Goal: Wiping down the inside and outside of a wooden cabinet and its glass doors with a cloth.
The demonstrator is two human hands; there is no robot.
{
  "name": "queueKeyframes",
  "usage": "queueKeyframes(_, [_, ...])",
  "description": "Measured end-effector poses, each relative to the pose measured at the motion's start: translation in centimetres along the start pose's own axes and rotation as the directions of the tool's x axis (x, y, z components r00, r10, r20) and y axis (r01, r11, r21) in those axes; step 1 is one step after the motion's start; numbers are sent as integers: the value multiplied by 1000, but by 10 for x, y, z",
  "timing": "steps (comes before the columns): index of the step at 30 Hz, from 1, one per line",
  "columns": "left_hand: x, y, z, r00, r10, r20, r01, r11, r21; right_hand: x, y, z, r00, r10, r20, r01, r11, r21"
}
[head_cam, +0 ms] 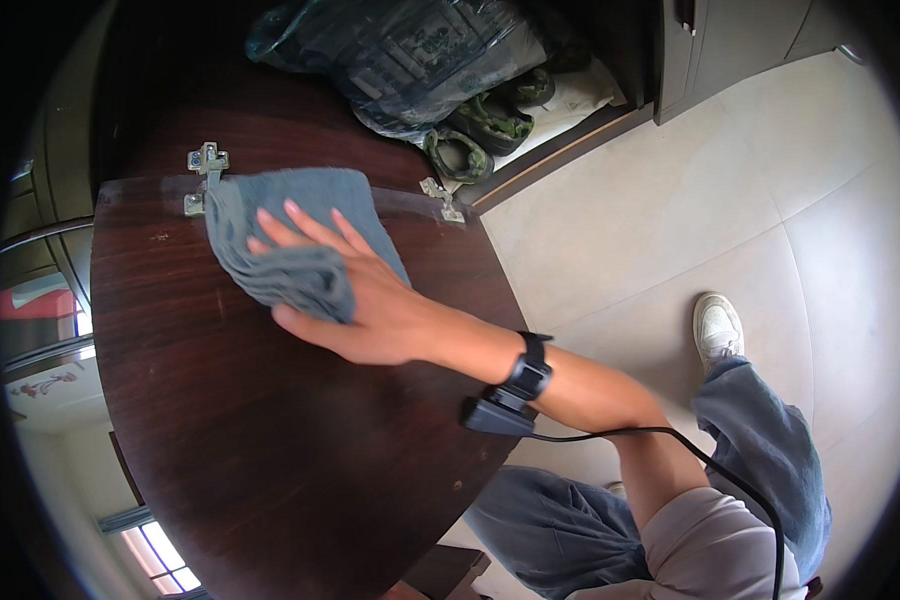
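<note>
My right hand (367, 300) lies palm down on a folded grey-blue cloth (322, 187), a fold of it bunched between thumb and fingers. Beneath the cloth is the dark wood-grain cabinet door (270, 450), swung open. The cloth lies near the door's hinged edge, beside one metal hinge (195, 202); a second metal hinge (450, 210) is farther right. A black strap with a dark device and cable is around my right wrist. Only a sliver of skin shows at the bottom edge; I cannot tell whether it is my left hand.
Inside the cabinet are a clear plastic bag (420, 67) with contents and camouflage-patterned clogs (487, 124). A cabinet front (742, 45) stands at upper right. Pale floor tiles (645, 225) lie to the right, with my white shoe (718, 326) on them. The cable runs down beside my arm.
</note>
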State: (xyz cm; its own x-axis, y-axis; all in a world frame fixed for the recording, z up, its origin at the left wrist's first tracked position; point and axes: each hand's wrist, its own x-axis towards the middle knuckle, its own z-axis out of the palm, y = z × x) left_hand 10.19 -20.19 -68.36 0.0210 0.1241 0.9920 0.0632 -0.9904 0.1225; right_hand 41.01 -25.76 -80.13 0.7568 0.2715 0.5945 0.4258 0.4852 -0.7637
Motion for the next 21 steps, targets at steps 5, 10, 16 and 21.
queueKeyframes(5, [4,11,3,996,-41,75,56,975,-213,-19,73,7,866,394,-309,-432,899,-66])
queueKeyframes(10, [-11,7,9,880,386,276,-467,810,355,-128,177,-48,369,900,-233,-926,378,-10])
queueKeyframes(16, [-16,14,-1,972,226,68,-235,921,310,-107,186,-51,318,937,-148,-924,341,173])
queueKeyframes(21, [-9,17,-3,901,347,261,-429,804,411,-3,103,-29,791,604,-103,-594,797,113])
